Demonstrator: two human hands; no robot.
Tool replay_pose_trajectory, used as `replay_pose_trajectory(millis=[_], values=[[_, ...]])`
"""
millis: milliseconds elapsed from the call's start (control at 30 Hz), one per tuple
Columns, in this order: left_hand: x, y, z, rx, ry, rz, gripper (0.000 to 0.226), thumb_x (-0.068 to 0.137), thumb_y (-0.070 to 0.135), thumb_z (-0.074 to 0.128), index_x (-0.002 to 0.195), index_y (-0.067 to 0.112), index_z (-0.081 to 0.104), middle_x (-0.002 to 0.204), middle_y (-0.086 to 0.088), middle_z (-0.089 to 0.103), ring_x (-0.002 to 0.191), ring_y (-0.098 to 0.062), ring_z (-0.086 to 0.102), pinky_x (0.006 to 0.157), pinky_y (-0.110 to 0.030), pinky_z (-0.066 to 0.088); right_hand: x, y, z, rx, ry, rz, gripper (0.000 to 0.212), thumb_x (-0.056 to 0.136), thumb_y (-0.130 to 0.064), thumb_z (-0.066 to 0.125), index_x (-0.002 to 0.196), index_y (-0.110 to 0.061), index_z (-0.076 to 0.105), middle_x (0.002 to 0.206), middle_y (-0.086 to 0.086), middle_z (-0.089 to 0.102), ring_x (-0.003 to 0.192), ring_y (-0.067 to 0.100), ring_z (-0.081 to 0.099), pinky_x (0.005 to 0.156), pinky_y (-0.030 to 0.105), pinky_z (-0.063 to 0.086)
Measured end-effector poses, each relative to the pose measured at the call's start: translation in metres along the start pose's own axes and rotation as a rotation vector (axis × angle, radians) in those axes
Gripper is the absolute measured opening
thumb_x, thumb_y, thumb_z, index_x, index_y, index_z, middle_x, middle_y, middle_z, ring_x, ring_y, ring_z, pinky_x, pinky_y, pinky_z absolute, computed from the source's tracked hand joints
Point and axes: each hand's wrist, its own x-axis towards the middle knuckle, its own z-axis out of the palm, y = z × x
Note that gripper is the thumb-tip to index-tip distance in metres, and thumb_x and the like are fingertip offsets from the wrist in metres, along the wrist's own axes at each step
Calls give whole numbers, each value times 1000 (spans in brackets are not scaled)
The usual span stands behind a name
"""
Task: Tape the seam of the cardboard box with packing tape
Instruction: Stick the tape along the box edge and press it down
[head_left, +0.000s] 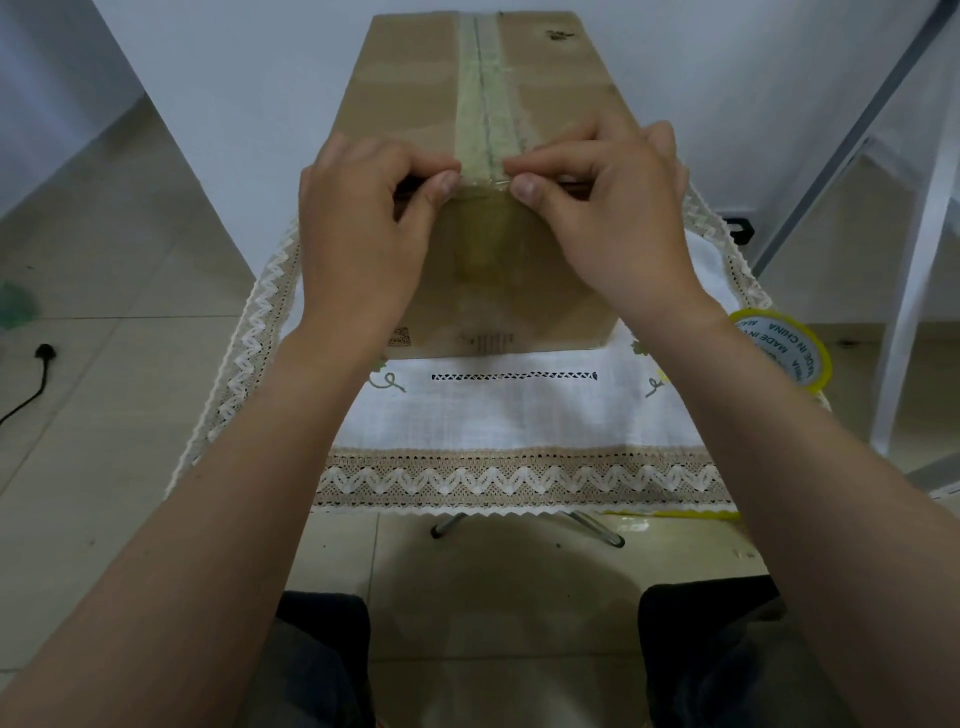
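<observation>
A long brown cardboard box (410, 88) stands on a small table, its top seam running away from me under a strip of clear yellowish packing tape (485, 104). The tape folds over the near top edge and down the front face. My left hand (358, 228) and my right hand (613, 218) rest on that near edge, one on each side of the tape. Thumb and forefinger of each hand pinch the tape's edges at the corner fold. The tape roll (784, 345), yellow with a white printed core, lies on the table to the right of the box.
A white tablecloth (493, 410) with a lace zigzag border covers the table; metal legs show beneath. My knees are below the front edge. A black cable (31, 384) lies on the tiled floor at left. A white frame (914, 270) stands at right.
</observation>
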Motion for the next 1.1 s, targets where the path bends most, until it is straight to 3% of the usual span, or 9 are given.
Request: replay_pose_trajectory(millis=[100, 200, 333, 467, 733, 833, 933, 1033, 1100], values=[[0, 2, -1, -37, 0, -28, 18, 91, 43, 68, 100, 32, 80, 99, 16, 76, 99, -8, 56, 97, -45, 47, 2, -3, -4, 36, 9, 49, 9, 84, -50, 79, 93, -47, 78, 102, -17, 70, 119, 16, 46, 107, 40, 34], [-1, 7, -1, -37, 13, -50, 20, 89, 45, 70, 100, 32, 81, 99, 13, 78, 103, -13, 60, 96, -44, 48, 2, -10, -4, 23, 26, 77, 13, 79, -56, 81, 83, -44, 77, 96, -17, 70, 117, 14, 45, 98, 35, 31], [-2, 12, -1, -5, 21, -51, 20, 87, 42, 69, 99, 31, 81, 99, 13, 78, 104, -16, 61, 96, -45, 49, 2, -19, 2, -99, 47, 89, 35, 72, -69, 79, 75, -36, 71, 81, -20, 53, 110, 15, 42, 92, 36, 29], [-4, 17, 0, 23, 31, -59, 26, 80, 38, 62, 97, 32, 81, 97, 15, 78, 103, -18, 63, 97, -46, 48, 2, -28, 8, -245, 35, 87, 57, 62, -86, 71, 74, -32, 58, 92, -17, 48, 114, 22, 45, 90, 39, 30], [-6, 21, 2, 60, 33, -62, 27, 82, 32, 57, 97, 30, 79, 96, 14, 75, 103, -19, 60, 99, -42, 45, 3, -29, 17, -296, 33, 93, 65, 58, -94, 63, 80, -34, 53, 101, -15, 45, 118, 23, 42, 89, 36, 19], [-9, 21, 5, 118, 15, -41, 23, 84, 34, 58, 100, 27, 74, 99, 14, 70, 107, -19, 56, 99, -38, 39, 5, -23, 15, -242, 17, 63, 59, 63, -85, 71, 79, -30, 58, 98, -16, 46, 108, 15, 37, 87, 33, 17], [-9, 17, 7, 141, -2, -22, 25, 89, 45, 61, 101, 25, 71, 104, 13, 68, 110, -20, 53, 100, -38, 35, 8, -12, 7, -94, 8, 33, 46, 67, -71, 81, 79, -28, 72, 90, -18, 55, 107, 13, 42, 88, 32, 25], [-5, 14, 8, 133, -4, -25, 26, 93, 51, 61, 100, 28, 71, 104, 14, 67, 110, -19, 52, 91, -31, 28, 11, -1, -1, 68, -9, 28, 22, 71, -58, 85, 80, -39, 78, 89, -15, 70, 113, 18, 51, 100, 43, 41], [-3, 13, 9, 124, 2, -26, 22, 94, 50, 61, 97, 30, 71, 104, 14, 68, 109, -19, 52, 89, -30, 25, 10, 2, -4, 101, -16, 16, 13, 75, -53, 84, 81, -43, 78, 91, -13, 74, 112, 18, 54, 101, 47, 44]])
